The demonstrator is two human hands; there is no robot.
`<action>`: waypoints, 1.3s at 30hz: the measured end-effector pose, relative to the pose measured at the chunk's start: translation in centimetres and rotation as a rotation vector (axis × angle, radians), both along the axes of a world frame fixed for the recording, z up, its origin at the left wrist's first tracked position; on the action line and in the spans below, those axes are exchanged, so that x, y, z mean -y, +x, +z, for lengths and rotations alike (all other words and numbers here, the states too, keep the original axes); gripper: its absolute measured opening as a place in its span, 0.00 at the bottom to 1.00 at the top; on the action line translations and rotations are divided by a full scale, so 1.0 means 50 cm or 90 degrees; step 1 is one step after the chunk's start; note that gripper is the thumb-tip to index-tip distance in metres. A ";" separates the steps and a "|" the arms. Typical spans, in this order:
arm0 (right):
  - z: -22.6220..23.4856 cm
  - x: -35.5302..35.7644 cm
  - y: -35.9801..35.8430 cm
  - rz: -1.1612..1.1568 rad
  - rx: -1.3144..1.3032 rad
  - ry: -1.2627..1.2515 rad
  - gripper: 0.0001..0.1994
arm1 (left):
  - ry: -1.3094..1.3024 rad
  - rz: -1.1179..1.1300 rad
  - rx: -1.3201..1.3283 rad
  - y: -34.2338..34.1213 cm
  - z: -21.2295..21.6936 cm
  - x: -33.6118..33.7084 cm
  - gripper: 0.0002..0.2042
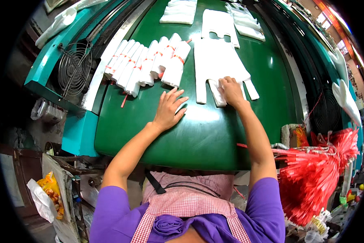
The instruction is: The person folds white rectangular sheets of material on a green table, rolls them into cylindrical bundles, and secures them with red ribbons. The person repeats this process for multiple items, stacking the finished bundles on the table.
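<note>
My left hand [169, 110] is over the green belt with its fingers spread, holding nothing. Its fingertips come close to the nearest of several rolled bundles of white plastic bags [176, 67], tied round with red strips. My right hand [231, 91] has its fingers bent and pressed together on the handle end of a flat stack of white plastic bags [215, 60]. The handles of this stack point toward me, and my hand hides part of them. Just beyond it, overlapping its far end, lies another flat stack of white bags [219, 22].
More white bag stacks lie farther along the green belt [182, 146], one stack [178, 11] at the left and another [248, 26] at the right. A bunch of red plastic strips [311, 178] hangs at the near right. Teal machine frames flank the belt, with a round fan guard [74, 69] at left.
</note>
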State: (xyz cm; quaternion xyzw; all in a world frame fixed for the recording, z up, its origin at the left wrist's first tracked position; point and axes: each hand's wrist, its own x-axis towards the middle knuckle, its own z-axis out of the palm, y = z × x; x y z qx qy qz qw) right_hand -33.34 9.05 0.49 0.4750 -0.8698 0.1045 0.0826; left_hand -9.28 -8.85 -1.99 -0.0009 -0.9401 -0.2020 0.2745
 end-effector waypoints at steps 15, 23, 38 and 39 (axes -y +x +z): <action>0.003 -0.032 0.155 0.002 -0.040 -0.184 0.10 | -0.009 -0.138 0.022 0.136 0.084 -0.076 0.18; -0.020 -0.065 0.200 0.101 0.117 0.043 0.06 | -0.033 -0.173 0.037 0.182 0.111 -0.079 0.18; -0.081 -0.064 0.221 0.165 0.078 -0.049 0.34 | -0.149 -0.342 0.317 0.243 0.068 -0.076 0.43; -0.081 -0.068 0.229 0.155 0.109 -0.057 0.34 | -0.136 -0.353 0.304 0.247 0.064 -0.075 0.41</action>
